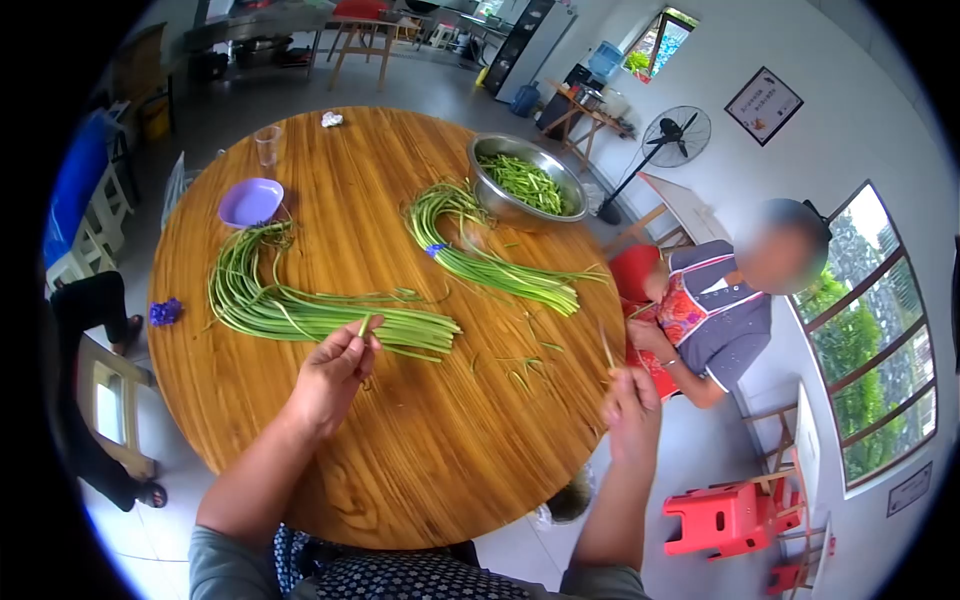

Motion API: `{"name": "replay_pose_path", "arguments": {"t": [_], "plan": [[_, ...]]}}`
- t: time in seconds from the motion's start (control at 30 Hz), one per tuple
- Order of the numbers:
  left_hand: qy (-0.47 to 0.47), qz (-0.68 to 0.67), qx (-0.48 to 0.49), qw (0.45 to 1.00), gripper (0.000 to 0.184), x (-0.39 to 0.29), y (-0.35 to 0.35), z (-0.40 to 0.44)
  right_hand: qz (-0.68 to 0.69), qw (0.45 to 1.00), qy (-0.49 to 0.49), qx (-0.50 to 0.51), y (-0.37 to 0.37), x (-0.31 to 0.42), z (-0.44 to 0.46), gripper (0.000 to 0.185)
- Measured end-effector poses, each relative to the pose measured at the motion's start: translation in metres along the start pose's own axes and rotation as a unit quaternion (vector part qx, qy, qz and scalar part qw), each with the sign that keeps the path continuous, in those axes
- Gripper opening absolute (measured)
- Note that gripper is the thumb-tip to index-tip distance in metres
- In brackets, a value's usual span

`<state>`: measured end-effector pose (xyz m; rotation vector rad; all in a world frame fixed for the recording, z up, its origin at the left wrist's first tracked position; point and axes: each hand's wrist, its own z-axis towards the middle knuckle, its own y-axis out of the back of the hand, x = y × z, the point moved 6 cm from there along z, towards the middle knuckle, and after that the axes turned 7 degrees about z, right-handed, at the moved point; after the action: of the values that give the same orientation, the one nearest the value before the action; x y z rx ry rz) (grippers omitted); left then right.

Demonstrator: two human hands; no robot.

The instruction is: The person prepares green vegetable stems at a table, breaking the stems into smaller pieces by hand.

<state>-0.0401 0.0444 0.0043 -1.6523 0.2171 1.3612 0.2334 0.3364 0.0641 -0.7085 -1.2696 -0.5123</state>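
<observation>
My left hand (338,368) pinches a short green garlic scape piece (365,325), just in front of a long bundle of garlic scapes (340,312). Over the table's right edge, my right hand (632,405) is closed around a small knife (606,345), its thin blade pointing up and away. Farther back lies a second bunch of garlic scapes (500,272), bound with a blue tie. Behind it, a steel bowl (535,210) holds many cut green pieces. Thin trimmed scraps (520,375) are scattered between my hands.
On the round wooden table (440,450) are a purple dish (251,203), a clear plastic cup (267,145), a crumpled tissue (331,119) and a purple-blue tangle of ties (165,312). A person in a red apron (690,310) sits at the right. Red stools (720,520) stand lower right.
</observation>
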Motion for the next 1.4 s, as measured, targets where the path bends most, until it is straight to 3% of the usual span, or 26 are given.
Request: {"name": "replay_pose_path", "arguments": {"t": [0.07,0.1,0.17,0.23,0.27,0.33,0.43,0.5,0.57,0.63,0.7,0.77,0.83,0.9,1.0,1.13,1.23,1.4], "plan": [[0.055,0.041,0.023,0.997,0.039,-0.004,-0.012,0.004,-0.248,0.960,0.005,-0.128,0.058,-0.004,-0.017,0.020],[0.054,-0.036,0.048,0.997,0.040,0.041,-0.054,-0.012,-0.494,0.860,0.023,-0.128,0.113,0.075,-0.022,0.020],[0.086,-0.012,0.058,0.994,0.039,0.022,-0.035,-0.018,-0.646,0.740,0.159,-0.099,0.137,0.033,-0.053,0.019],[0.089,0.003,0.051,0.995,0.019,0.018,-0.030,-0.019,-0.673,0.710,0.152,-0.141,0.168,0.009,-0.073,0.017],[0.101,0.000,0.055,0.993,0.018,0.020,-0.032,-0.018,-0.669,0.714,0.157,-0.132,0.161,0.011,-0.069,0.017],[0.116,0.001,0.056,0.992,0.018,0.022,-0.030,-0.018,-0.670,0.689,-0.010,-0.276,0.170,0.013,-0.072,0.014],[0.101,0.078,0.068,0.989,0.018,0.025,-0.022,-0.016,-0.643,0.725,0.071,-0.234,0.148,0.000,-0.055,0.011],[0.096,-0.029,0.071,0.992,0.018,0.028,-0.021,-0.014,-0.637,0.731,0.069,-0.235,0.133,-0.003,-0.047,0.012],[0.110,-0.010,0.054,0.992,0.017,0.025,-0.021,-0.014,-0.631,0.736,0.070,-0.237,0.116,-0.010,-0.033,0.014],[0.060,0.075,0.102,0.990,0.018,0.026,-0.023,-0.013,-0.441,0.862,0.183,-0.172,0.093,-0.021,-0.020,0.015],[0.042,0.140,0.110,0.983,0.018,0.022,-0.026,-0.017,-0.347,0.931,0.000,-0.112,0.021,-0.028,-0.014,0.018],[-0.120,0.439,0.116,0.883,0.019,0.003,-0.039,-0.026,-0.056,0.990,-0.112,0.059,-0.069,-0.035,-0.019,0.021],[-0.082,0.469,0.127,0.871,0.020,0.009,-0.043,-0.028,0.023,0.967,-0.141,0.211,-0.130,-0.051,-0.015,0.023],[-0.169,0.533,0.144,0.817,0.023,0.018,-0.045,-0.030,0.064,0.934,-0.243,0.254,-0.174,-0.063,-0.015,0.022],[-0.226,0.540,0.127,0.801,0.028,0.006,-0.045,-0.032,0.027,0.898,-0.304,0.318,-0.206,-0.076,-0.016,0.020],[-0.247,0.588,0.057,0.768,0.026,-0.011,-0.039,-0.030,0.093,0.872,-0.342,0.338,-0.214,-0.081,-0.013,0.019],[-0.258,0.620,0.028,0.740,0.020,-0.017,-0.040,-0.032,0.150,0.863,-0.381,0.295,-0.216,-0.084,-0.018,0.018],[-0.272,0.621,-0.027,0.734,0.013,-0.013,-0.041,-0.033,0.143,0.921,-0.263,0.248,-0.237,-0.103,-0.033,0.017]]}}
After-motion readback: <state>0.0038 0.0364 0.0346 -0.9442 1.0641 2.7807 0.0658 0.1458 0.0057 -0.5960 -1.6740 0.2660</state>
